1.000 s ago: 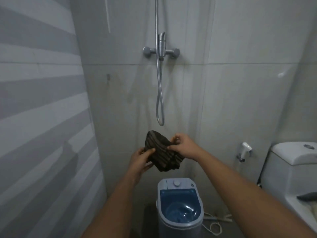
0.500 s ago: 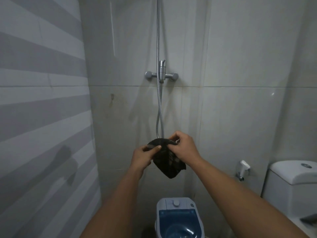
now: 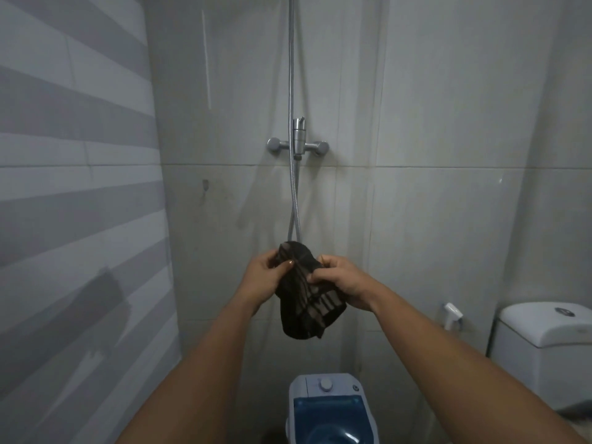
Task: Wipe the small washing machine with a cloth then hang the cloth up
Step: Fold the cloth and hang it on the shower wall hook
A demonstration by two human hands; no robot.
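**Cloth raised toward the shower fitting, ready to hang**

While both arms reach out in front of the tiled wall (image 3: 448, 219), the toilet (image 3: 544, 344) stands at the right edge and the washer (image 3: 330, 408) sits low between the forearms, well below the hands. Its blue lid and white dial face up; whether it is wiped clean cannot be told from here. Above it the hose (image 3: 293, 200) hangs in a loop from the tap (image 3: 298, 143), and the loop's bottom is hidden behind the cloth (image 3: 304, 302). That dark, striped cloth is bunched, with its lower half dangling free. The left hand (image 3: 264, 277) pinches its upper left edge with thumb over curled fingers; the right hand (image 3: 341, 280) is closed on the right edge.

Hanging seems to be the step in hand. To do it well, spread the bunched top edge apart, lift it clear above the tap, and drape equal lengths either side so it neither slips nor drags the hose.
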